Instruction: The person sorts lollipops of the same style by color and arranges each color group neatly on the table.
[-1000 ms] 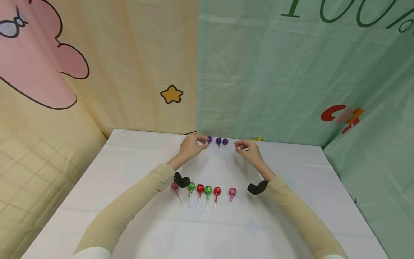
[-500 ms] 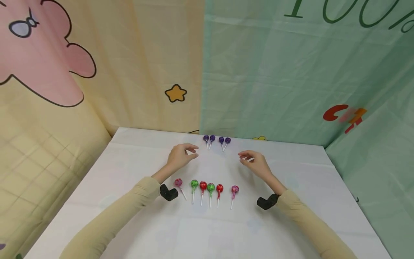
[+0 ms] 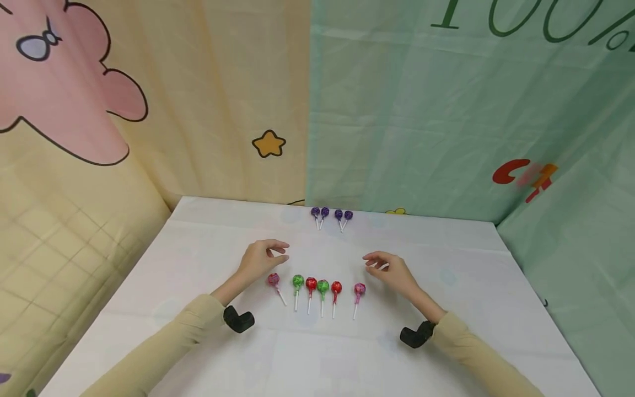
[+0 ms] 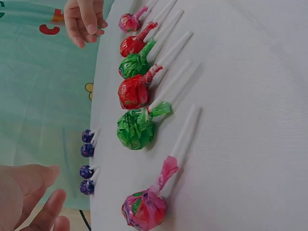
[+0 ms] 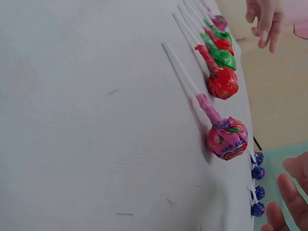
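The two hands are well apart, each hanging over the desk (image 3: 297, 358) with relaxed, slightly bent fingers and the thumb clear of the fingertips. The left hand (image 3: 258, 260) is near the left pink lollipop (image 3: 273, 279), just beyond its head; the right hand (image 3: 393, 272) is near the right pink lollipop (image 3: 359, 289), a little beyond it and to its right. A black wrist mount (image 3: 239, 320) sits below the left hand.

Between the pink ones lie a green lollipop (image 3: 297, 281), a red lollipop (image 3: 311, 284), a second green lollipop (image 3: 323, 286) and a second red lollipop (image 3: 337, 288), close together in a row. Their sticks point toward the person; the left pink one's stick slants to the right.

Farther off, near the back edge, lie a left purple pair (image 3: 315, 212) and a right purple pair (image 3: 349, 215), the sticks in each converging. Behind the desk hangs a yellow and green curtain (image 3: 387, 121) with a printed star (image 3: 269, 144).
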{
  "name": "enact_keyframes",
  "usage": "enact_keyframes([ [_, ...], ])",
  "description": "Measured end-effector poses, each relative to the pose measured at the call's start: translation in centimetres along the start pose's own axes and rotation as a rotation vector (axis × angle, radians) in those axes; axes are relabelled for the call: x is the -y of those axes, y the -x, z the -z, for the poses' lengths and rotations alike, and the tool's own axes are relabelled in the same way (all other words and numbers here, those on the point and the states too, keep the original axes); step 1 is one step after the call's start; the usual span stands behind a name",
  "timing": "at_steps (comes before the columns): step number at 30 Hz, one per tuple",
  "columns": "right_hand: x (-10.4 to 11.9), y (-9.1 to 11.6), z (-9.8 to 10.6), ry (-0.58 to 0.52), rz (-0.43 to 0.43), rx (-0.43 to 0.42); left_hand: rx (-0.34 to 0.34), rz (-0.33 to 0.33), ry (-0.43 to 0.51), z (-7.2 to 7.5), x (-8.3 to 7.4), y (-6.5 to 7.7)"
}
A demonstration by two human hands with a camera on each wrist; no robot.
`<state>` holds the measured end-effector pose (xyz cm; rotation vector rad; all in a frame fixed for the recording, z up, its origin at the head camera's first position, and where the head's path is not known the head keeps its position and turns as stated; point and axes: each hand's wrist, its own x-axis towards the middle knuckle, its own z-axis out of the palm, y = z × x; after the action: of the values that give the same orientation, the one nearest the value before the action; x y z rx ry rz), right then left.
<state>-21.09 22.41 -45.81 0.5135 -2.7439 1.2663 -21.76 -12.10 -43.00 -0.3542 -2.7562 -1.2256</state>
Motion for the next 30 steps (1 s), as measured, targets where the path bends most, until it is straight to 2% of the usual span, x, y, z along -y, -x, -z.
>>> enact_keyframes([
  [6, -0.3, 1.7, -0.7, -0.028, -0.022, 0.041, 0.017, 0.018, 0.032, -0.6, 1.2, 1.6],
  [13, -0.3, 3.3, -1.2, -0.036, -0.088, 0.096, 0.011, 0.114, 0.037, -0.9, 2.0, 3.4],
  [16, -0.4, 3.8, -1.2, -0.023, -0.117, 0.106, 0.012, 0.120, 0.030, -0.8, 2.3, 4.0],
  [22, -0.4, 4.3, -1.3, -0.016, -0.146, 0.099, -0.002, 0.105, 0.019, -0.8, 2.9, 4.6],
  [30, -0.2, 4.1, -1.5, -0.037, -0.122, 0.097, -0.009, 0.102, 0.022, -0.9, 3.2, 4.5],
])
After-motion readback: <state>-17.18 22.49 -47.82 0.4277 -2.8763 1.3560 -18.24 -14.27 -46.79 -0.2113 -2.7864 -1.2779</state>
